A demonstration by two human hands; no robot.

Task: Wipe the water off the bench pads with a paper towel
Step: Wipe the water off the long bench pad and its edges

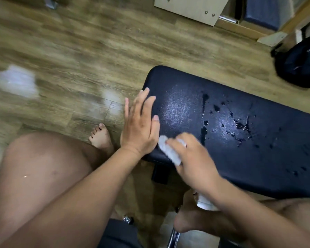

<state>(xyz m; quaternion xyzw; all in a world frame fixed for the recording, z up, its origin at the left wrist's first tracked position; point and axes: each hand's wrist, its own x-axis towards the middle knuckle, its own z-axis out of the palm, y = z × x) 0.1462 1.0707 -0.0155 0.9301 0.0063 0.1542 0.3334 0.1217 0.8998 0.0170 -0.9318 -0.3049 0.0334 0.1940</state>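
Observation:
A dark blue bench pad (240, 158) runs from the middle to the right edge of the view. Water drops and streaks (240, 124) lie across its middle. My left hand (140, 126) lies flat with straight fingers on the pad's left end. My right hand (191, 158) grips a wadded white paper towel (168, 151) and holds it on the pad's near left corner, left of the wet patch.
Wood-look floor surrounds the bench, with bright glare patches (16, 81) at left. A black bag (301, 63) sits at the upper right. A pale panel with bolts (190, 6) and other padded equipment stand at the top. My bare knee (43, 167) and feet are below.

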